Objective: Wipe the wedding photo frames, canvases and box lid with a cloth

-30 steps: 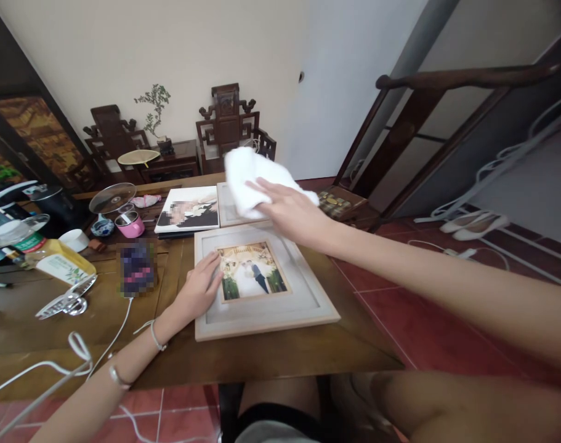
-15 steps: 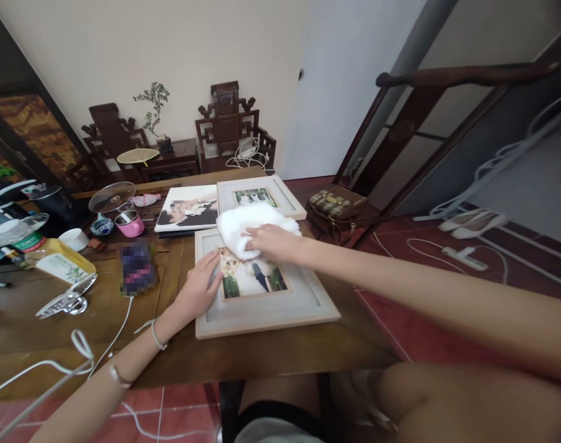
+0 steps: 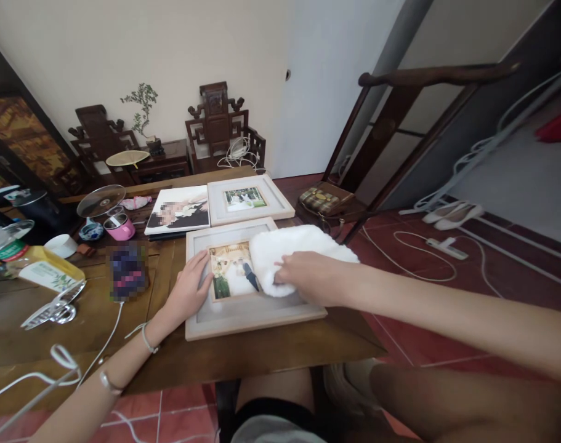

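A light-wood picture frame (image 3: 257, 328) lies flat near the table's front edge, a photo (image 3: 231, 277) in its middle. My left hand (image 3: 190, 284) rests on the frame's left side, fingers stretched out. Under my right hand (image 3: 310, 275) is a fluffy white cloth (image 3: 303, 243), gripped with bent fingers and pressed on the right part of the frame. The cloth covers the photo's right part and hangs past the frame's right side. Behind lies a second picture frame (image 3: 280, 206), and left of it a photo album (image 3: 181, 208) with a couple on its cover.
On the wooden table (image 3: 243, 354) stand a pink mug (image 3: 120, 227), a bottle of yellow liquid (image 3: 53, 271) and a clear hair claw clip (image 3: 53, 304). A phone (image 3: 127, 274) trails a white cable. A dark chair (image 3: 391, 117) holding a plaid bag (image 3: 324, 200) stands at the right.
My right hand has moved the white cloth from the frame's upper middle to its right side, uncovering the photo's upper left. My left hand stays on the frame. The view has shifted slightly.
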The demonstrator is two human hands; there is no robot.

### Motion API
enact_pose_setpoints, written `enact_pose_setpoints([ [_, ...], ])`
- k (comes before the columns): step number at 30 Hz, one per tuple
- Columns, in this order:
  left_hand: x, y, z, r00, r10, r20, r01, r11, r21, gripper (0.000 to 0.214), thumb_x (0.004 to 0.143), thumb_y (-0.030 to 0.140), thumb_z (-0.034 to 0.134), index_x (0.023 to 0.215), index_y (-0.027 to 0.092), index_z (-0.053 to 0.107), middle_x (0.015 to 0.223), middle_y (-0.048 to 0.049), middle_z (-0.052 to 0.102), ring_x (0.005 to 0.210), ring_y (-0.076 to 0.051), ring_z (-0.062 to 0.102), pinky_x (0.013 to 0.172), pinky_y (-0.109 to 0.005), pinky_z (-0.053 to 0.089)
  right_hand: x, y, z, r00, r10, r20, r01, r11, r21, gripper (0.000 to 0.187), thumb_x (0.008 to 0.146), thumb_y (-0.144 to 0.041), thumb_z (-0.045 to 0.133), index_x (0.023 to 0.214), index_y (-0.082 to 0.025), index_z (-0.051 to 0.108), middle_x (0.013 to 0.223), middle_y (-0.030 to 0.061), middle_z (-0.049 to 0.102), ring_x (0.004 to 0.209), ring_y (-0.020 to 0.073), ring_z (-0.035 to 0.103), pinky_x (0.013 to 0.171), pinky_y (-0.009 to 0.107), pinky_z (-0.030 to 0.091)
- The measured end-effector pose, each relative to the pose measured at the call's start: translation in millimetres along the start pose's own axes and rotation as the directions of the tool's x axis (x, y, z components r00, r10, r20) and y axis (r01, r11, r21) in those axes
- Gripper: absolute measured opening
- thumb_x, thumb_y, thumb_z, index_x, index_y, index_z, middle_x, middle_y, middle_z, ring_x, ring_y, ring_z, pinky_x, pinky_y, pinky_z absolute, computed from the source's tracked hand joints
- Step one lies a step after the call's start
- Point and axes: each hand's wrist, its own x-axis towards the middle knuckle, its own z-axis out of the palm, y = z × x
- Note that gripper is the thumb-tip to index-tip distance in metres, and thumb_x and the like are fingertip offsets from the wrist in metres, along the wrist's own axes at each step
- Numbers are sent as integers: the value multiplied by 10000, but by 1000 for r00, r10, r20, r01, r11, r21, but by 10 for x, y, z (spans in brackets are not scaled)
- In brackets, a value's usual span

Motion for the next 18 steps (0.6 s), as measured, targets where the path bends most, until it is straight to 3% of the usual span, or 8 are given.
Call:
enact_pose_setpoints([
  [5, 16, 40, 1, 1000, -8, 11, 8, 1000, 5, 482, 953, 325, 427, 1401, 147, 445, 1493, -153, 416, 1394, -283, 366, 1137, -522, 308, -286, -255, -158, 983, -70, 171, 38, 982, 185, 363, 729, 18, 508, 942, -164, 738, 861, 122, 701, 758, 247, 657, 549, 304, 356],
  [10, 11, 11, -20, 1000, 9, 27, -9, 1000, 9, 485, 953, 328, 428, 1404, 150, 440, 1496, -156, 411, 1400, -283, 358, 1139, -522, 305, -212, -378, -223, 984, -53, 171, 16, 977, 212, 342, 739, -11, 513, 973, -149, 721, 934, 136, 696, 819, 265, 667, 567, 305, 381],
  [13, -17, -44, -54, 999, 39, 37, -39, 999, 7, 470, 954, 327, 431, 1388, 149, 459, 1494, -160, 411, 1402, -281, 355, 1140, -510, 308, 19, -384, -181, 995, 8, 99, -25, 985, 169, 364, 766, -15, 498, 1040, -133, 706, 954, 156, 691, 871, 266, 671, 645, 303, 438],
  [16, -55, -82, -101, 997, 61, 41, -61, 998, 5, 454, 955, 321, 436, 1375, 153, 476, 1496, -164, 408, 1397, -283, 364, 1136, -507, 317, 290, -308, -59, 994, 75, -83, -61, 985, 164, 412, 790, -25, 475, 1144, -116, 665, 992, 189, 685, 945, 291, 665, 720, 331, 482],
  [18, -80, -89, -129, 997, 70, 45, -70, 997, 8, 447, 958, 318, 435, 1373, 159, 480, 1496, -163, 409, 1397, -287, 365, 1129, -516, 324, 448, -224, 31, 967, 118, -227, -85, 985, 148, 459, 795, -22, 473, 1218, -118, 622, 1168, 219, 637, 1106, 329, 605, 813, 383, 494],
])
